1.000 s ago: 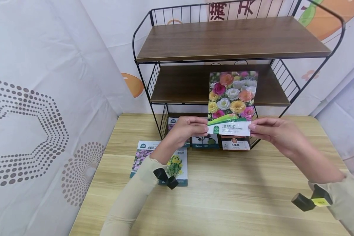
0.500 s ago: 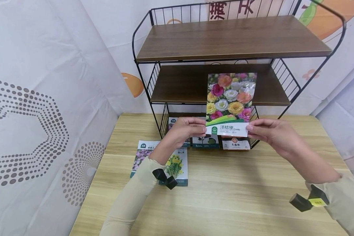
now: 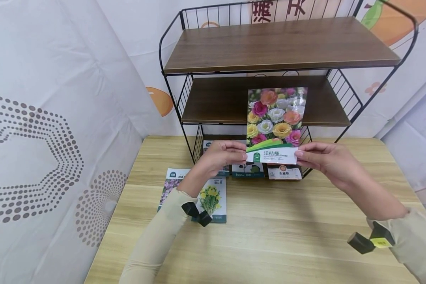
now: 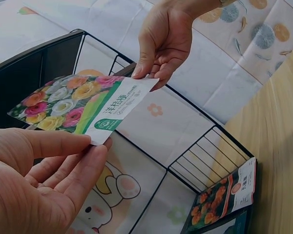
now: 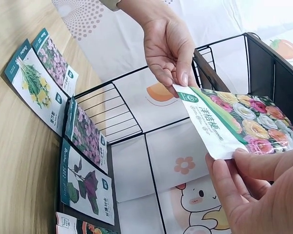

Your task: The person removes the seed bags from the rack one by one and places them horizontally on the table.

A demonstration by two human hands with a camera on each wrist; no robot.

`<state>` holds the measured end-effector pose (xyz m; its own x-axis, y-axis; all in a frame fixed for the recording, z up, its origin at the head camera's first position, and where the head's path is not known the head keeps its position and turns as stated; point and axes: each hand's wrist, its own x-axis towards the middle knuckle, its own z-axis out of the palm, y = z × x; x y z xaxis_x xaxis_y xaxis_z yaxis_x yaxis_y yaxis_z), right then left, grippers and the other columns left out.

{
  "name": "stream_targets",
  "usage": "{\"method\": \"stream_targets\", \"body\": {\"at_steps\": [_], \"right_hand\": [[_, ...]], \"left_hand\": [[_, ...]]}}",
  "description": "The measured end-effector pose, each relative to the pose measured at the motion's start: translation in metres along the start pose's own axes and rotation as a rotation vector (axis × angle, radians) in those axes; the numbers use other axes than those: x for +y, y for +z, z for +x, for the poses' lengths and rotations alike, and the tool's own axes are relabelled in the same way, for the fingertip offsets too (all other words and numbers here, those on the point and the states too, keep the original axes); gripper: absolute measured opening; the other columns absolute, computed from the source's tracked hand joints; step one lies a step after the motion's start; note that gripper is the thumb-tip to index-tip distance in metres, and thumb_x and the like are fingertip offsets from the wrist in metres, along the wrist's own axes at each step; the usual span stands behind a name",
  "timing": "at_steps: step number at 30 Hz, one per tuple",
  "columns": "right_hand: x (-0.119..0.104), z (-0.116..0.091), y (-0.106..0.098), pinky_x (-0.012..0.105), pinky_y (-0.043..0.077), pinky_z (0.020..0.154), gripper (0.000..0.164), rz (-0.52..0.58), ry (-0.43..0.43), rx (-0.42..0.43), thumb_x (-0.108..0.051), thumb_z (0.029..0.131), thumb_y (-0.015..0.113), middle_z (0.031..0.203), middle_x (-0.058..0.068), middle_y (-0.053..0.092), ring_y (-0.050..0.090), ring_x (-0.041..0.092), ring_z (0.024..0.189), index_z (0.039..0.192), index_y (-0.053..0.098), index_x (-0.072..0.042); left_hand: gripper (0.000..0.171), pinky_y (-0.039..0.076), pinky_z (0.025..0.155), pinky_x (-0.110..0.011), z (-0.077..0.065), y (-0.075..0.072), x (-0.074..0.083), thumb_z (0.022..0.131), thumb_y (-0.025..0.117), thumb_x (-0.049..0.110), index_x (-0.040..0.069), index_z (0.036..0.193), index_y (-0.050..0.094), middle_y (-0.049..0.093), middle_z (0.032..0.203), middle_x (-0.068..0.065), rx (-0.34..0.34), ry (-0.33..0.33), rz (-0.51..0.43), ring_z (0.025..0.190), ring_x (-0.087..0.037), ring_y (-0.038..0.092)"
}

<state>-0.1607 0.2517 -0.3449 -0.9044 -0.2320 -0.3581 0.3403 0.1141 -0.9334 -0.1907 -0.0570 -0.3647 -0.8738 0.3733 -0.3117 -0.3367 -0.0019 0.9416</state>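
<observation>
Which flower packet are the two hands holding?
The lisianthus packet with many-coloured blooms: it alone is held, pinched near its bottom by the left hand and right hand.

Between the shelf rack's top board and middle board, a hand could pass from the front on either side of the upright lisianthus seed packet, which blocks the centre. Wire side grids bar both ends. The left hand, right hand and marigold packet obstruct the lowest tier. The tabletop offers passage right of the dandelion packet.
</observation>
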Motion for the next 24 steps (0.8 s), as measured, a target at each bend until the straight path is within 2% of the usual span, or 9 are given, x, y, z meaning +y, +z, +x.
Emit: {"method": "stream_targets", "body": {"at_steps": [7,13,19,24], "right_hand": [[0.001,0.001,0.002,0.018,0.063,0.085,0.008,-0.005,0.003,0.010,-0.019,0.094,0.074,0.099,-0.010,0.075,0.074,0.007,0.092,0.099,0.079,-0.022],[0.004,0.001,0.006,0.019,0.063,0.084,0.009,0.023,-0.003,0.000,-0.016,0.094,0.074,0.098,-0.008,0.076,0.075,0.008,0.089,0.099,0.079,-0.020],[0.008,0.002,0.010,0.019,0.063,0.084,0.008,0.014,0.004,0.004,-0.016,0.094,0.074,0.096,-0.008,0.076,0.074,0.008,0.088,0.097,0.079,-0.021],[0.014,0.003,0.013,0.018,0.063,0.084,0.011,0.008,0.006,-0.008,-0.014,0.095,0.072,0.095,-0.009,0.075,0.074,0.007,0.089,0.095,0.079,-0.022]], "left_hand": [[0.027,0.065,0.089,-0.034,-0.001,-0.003,-0.003,0.093,0.069,-0.005,-0.007,0.120,0.068,0.077,0.099,-0.010,-0.011,0.016,0.028,0.083,-0.014,0.074],[0.028,0.063,0.096,-0.041,-0.001,-0.006,-0.007,0.094,0.068,-0.005,-0.007,0.121,0.068,0.076,0.095,-0.007,-0.005,0.009,0.044,0.079,-0.010,0.073],[0.027,0.064,0.094,-0.036,-0.002,-0.009,-0.012,0.093,0.070,-0.003,-0.005,0.120,0.069,0.077,0.097,-0.007,0.007,-0.021,0.049,0.083,-0.012,0.074],[0.026,0.062,0.097,-0.037,-0.003,-0.011,-0.018,0.093,0.071,-0.001,-0.003,0.119,0.070,0.078,0.096,-0.005,0.005,-0.032,0.062,0.084,-0.012,0.075]]}}
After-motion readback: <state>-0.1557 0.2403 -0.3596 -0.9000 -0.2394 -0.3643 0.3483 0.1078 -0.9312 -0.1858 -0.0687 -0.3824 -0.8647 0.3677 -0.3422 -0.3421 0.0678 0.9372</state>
